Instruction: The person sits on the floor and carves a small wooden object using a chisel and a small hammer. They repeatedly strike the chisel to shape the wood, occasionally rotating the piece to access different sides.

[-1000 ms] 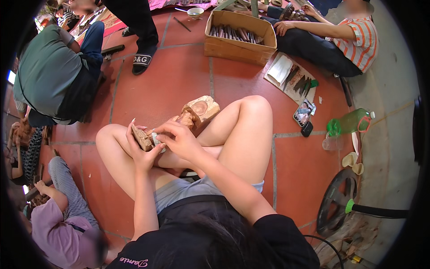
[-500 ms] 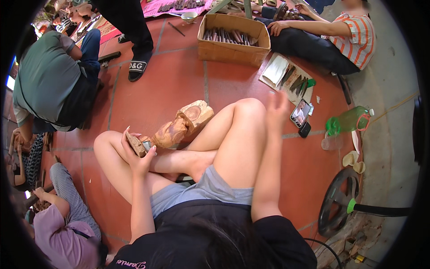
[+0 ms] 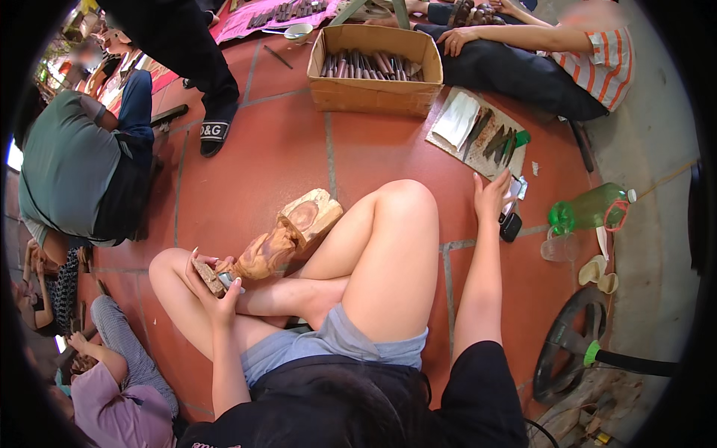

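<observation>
My left hand is closed around a rough brown block, above my crossed legs. A small silvery piece shows by that thumb; I cannot make out what it is. Just beyond lies a carved wooden figure with a pale, flat-cut end, resting against my shin. My right hand is stretched out past my right knee, fingers extended and apart. It partly covers a phone on the floor; whether it touches the phone is hidden. Close by sits a small black case.
A cardboard box of chisels stands ahead. To its right, a mat holds a white cloth and several carving tools. A green bottle, a clear cup and a black wheel are at right. Other people sit around.
My right hand has moved down and outward from beside my knee to the phone, now partly covering it. The left hand keeps the block. The view has shifted slightly.
</observation>
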Motion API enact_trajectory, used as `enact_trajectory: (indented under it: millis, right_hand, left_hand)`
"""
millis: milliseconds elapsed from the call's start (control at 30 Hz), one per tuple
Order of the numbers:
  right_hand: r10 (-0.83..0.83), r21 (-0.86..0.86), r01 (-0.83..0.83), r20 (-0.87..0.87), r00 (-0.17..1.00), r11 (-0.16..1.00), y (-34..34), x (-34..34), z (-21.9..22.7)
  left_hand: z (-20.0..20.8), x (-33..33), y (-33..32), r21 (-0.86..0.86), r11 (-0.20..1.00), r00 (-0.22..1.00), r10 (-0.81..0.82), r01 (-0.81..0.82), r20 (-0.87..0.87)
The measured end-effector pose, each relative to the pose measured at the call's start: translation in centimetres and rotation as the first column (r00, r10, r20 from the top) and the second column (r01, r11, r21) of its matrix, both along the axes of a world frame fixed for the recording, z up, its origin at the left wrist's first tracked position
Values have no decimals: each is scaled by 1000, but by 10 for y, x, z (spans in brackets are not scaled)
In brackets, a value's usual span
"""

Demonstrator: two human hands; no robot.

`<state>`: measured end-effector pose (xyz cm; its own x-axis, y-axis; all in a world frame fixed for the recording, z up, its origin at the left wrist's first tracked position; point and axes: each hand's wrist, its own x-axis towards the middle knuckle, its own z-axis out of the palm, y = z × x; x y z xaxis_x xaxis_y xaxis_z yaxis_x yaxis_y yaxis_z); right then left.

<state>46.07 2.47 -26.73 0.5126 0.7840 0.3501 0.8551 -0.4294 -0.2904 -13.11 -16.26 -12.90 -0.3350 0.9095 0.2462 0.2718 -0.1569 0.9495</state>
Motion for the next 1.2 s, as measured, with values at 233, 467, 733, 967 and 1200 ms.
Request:
enact_trajectory:
  millis: [233, 467, 733, 967, 1200]
  right_hand:
    - [416, 279, -370, -131, 900, 886, 13, -126, 79]
    - [911, 330, -884, -357, 207, 330, -90, -343, 197]
    - [981, 323, -929, -126, 147, 181, -148, -431, 159]
    - [998, 434, -899, -67, 22, 49, -141, -429, 149]
    - [989, 404, -913, -147, 3, 62, -138, -431, 151]
  left_hand:
    - [-1, 1, 2, 5, 1000, 998, 14, -14, -68]
    - [1, 2, 1, 12, 1000, 1000, 17, -17, -25]
    - [-9, 0, 5, 68, 998, 999, 7, -10, 42]
    - [-22, -15, 5, 115, 993, 999, 30, -26, -31]
    - [-16, -20, 2, 119, 992, 981, 52, -30, -185]
